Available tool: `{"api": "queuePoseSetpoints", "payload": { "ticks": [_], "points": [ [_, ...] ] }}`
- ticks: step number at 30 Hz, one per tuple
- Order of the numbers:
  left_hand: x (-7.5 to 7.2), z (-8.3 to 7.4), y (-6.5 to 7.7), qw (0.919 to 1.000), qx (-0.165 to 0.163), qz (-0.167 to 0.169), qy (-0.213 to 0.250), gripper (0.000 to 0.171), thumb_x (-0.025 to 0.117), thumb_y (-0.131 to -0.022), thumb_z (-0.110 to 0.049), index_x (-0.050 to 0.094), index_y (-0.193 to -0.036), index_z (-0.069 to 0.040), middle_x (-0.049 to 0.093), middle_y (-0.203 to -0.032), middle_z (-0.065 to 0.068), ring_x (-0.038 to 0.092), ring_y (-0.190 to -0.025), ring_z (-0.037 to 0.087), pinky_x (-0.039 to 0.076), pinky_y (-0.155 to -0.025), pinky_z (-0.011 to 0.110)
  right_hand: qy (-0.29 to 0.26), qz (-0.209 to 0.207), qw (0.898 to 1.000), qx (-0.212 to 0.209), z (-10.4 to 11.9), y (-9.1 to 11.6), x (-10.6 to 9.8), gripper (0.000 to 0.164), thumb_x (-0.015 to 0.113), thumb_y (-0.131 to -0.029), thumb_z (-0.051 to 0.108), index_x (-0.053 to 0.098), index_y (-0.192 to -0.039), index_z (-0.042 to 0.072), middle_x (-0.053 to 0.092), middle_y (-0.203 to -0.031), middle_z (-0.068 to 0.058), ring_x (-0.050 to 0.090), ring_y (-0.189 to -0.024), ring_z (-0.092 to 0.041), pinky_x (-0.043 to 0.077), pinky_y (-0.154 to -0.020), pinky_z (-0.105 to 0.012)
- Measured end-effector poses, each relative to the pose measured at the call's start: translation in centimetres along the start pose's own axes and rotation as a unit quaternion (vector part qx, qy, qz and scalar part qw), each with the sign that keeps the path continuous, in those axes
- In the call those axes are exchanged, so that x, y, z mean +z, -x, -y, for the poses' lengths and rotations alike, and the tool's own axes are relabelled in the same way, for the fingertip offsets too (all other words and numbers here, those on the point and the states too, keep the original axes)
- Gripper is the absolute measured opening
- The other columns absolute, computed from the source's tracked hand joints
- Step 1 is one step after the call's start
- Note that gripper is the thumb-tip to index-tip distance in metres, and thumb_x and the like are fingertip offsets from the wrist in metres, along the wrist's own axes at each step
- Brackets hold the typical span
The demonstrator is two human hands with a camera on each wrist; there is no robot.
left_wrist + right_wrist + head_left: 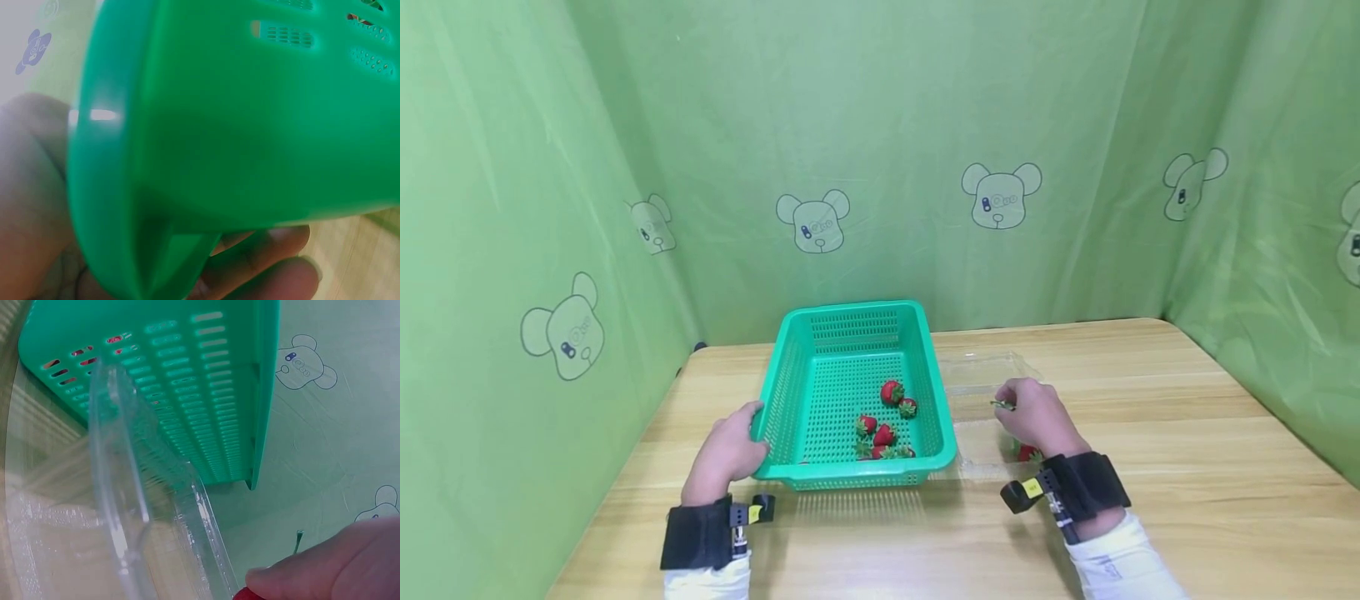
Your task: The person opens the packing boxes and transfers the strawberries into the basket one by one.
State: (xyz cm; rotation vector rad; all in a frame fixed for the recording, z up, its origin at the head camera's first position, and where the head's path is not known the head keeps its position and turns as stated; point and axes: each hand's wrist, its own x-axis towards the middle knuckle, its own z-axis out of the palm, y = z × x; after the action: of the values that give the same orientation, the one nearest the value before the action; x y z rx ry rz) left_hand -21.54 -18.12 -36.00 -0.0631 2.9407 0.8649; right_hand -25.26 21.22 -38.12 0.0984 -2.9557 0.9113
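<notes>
My left hand [726, 450] grips the near left corner of a green perforated basket [857, 471], its fingers under the rim in the left wrist view. Several strawberries [885, 435] with green leaves lie in the basket's right and near part. Over a clear plastic box [973, 429] to the right, my right hand [1037, 417] pinches a strawberry [245, 594]. Only a bit of red and its green stem [299, 540] show; the hand hides the rest. Below that hand, another strawberry [1028, 453] shows at the box's near right corner.
The basket and plastic box stand side by side on a wooden table [1150, 467]. Green curtains [895, 100] with bear-head drawings surround the table at the back and sides. In the right wrist view, the box's clear wall [119, 500] rises close beside the basket.
</notes>
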Motion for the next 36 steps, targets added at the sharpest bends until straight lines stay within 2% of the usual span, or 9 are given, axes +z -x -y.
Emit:
{"api": "queuePoseSetpoints", "payload": {
  "ticks": [6,21,28,36],
  "points": [
    [0.0,0.0,0.0,1.0000,0.004,-0.002,0.000,0.064,0.056,-0.085,-0.003,0.031,-0.143,0.003,0.048,-0.133,0.032,0.052,-0.098,0.036,0.048,-0.083,0.052,-0.004,-0.006,1.000,-0.008,0.3,0.2,-0.1,0.019,0.063,-0.085,0.006,0.064,-0.102,-0.003,0.065,-0.095,-0.021,0.057,-0.070,-0.024,0.051,-0.061,-0.036],
    [0.0,-0.1,0.1,1.0000,-0.002,0.001,0.000,0.063,0.056,-0.086,-0.003,0.031,-0.144,0.002,0.049,-0.131,0.032,0.053,-0.095,0.035,0.049,-0.079,0.048,-0.010,-0.024,0.999,-0.026,1.1,0.5,-0.4,0.026,0.065,-0.086,0.010,0.063,-0.108,-0.004,0.066,-0.098,-0.021,0.060,-0.081,-0.028,0.053,-0.069,-0.043],
    [-0.1,-0.1,0.1,1.0000,0.000,0.002,0.000,0.064,0.056,-0.086,-0.003,0.031,-0.144,0.003,0.048,-0.133,0.033,0.052,-0.098,0.036,0.047,-0.085,0.053,-0.005,-0.033,0.999,-0.040,1.6,0.6,-0.5,0.025,0.065,-0.086,0.011,0.063,-0.106,-0.003,0.065,-0.091,-0.017,0.057,-0.078,-0.026,0.051,-0.066,-0.041],
    [-0.1,-0.1,0.1,1.0000,-0.002,0.003,-0.001,0.062,0.056,-0.087,-0.004,0.031,-0.144,0.003,0.048,-0.133,0.033,0.052,-0.098,0.036,0.047,-0.084,0.052,-0.005,-0.045,0.997,-0.056,2.2,0.8,-0.5,0.024,0.065,-0.085,0.012,0.064,-0.105,-0.003,0.066,-0.091,-0.016,0.058,-0.078,-0.026,0.051,-0.067,-0.041]
  ]
}}
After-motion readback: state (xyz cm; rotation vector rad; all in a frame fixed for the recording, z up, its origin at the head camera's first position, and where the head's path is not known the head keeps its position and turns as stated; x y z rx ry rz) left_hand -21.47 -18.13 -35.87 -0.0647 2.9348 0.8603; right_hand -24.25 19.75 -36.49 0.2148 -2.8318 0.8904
